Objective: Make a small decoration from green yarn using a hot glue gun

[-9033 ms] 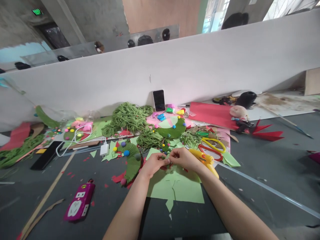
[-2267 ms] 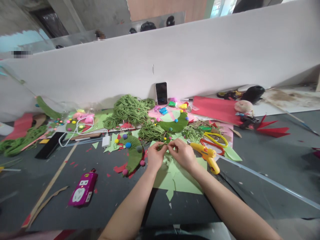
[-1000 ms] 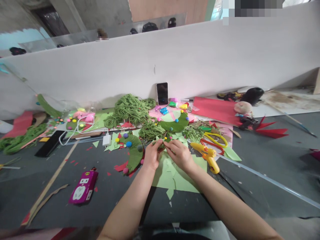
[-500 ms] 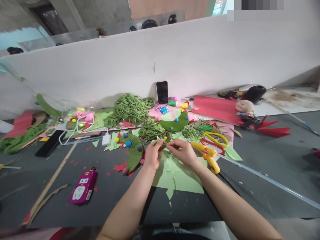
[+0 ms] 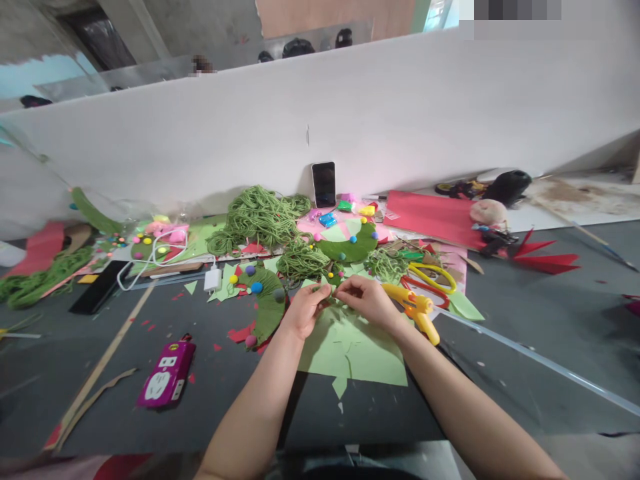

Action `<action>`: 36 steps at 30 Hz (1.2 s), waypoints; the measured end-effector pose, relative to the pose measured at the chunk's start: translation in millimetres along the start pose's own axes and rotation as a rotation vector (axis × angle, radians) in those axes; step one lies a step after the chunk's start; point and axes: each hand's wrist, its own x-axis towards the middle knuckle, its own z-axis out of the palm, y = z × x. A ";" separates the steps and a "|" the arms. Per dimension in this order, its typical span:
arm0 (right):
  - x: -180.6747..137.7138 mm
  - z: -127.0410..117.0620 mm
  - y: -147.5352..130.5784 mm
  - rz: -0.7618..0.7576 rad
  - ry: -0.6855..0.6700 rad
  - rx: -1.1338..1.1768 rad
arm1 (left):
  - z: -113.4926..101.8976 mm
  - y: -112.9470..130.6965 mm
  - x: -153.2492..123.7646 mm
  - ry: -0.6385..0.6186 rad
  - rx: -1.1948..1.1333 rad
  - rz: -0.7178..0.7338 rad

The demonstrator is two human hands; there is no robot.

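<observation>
My left hand [image 5: 303, 311] and my right hand [image 5: 369, 301] meet over a light green paper sheet [image 5: 355, 353] on the dark table. Both pinch a small green yarn-covered piece [image 5: 331, 297] between their fingertips; most of it is hidden by the fingers. A yellow glue gun [image 5: 413, 310] lies just right of my right hand. To the left of my left hand lies a curved green piece with coloured pompoms [image 5: 265, 306].
Green yarn heaps [image 5: 257, 220], yellow and red scissors [image 5: 431, 281], a phone [image 5: 324, 184] leaning on the white partition, a purple power strip [image 5: 167, 375], a white charger [image 5: 213, 279], red paper [image 5: 429, 215] and a wooden strip [image 5: 100, 369] lie around.
Both hands stayed pinched together on the small green piece, shifting slightly as the fingers worked it. The view moved a little.
</observation>
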 end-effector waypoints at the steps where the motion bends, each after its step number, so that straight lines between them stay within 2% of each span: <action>1: -0.1 -0.8 0.2 0.003 0.000 -0.003 | -0.1 0.3 0.1 -0.006 0.006 0.003; 5: 0.8 -5.5 -0.2 0.022 -0.009 0.031 | -0.6 1.9 0.7 -0.019 0.005 0.029; 10: 2.0 -7.1 -1.5 0.110 -0.070 0.323 | 2.0 2.6 -1.4 -0.070 -0.033 0.084; 14: 0.4 -3.8 -1.6 0.175 -0.083 0.408 | 7.1 -0.5 -3.1 -0.079 -0.008 0.141; 20: -1.8 -4.3 -3.7 0.186 -0.106 0.322 | 11.4 -6.9 -2.2 -0.024 -0.034 0.126; 28: -0.3 -4.3 -7.3 0.045 0.037 0.016 | 9.0 -7.9 0.6 0.041 -0.048 0.079; 36: 0.1 -3.7 -1.3 0.018 0.058 -0.024 | 9.6 -10.9 1.9 0.088 -0.045 0.113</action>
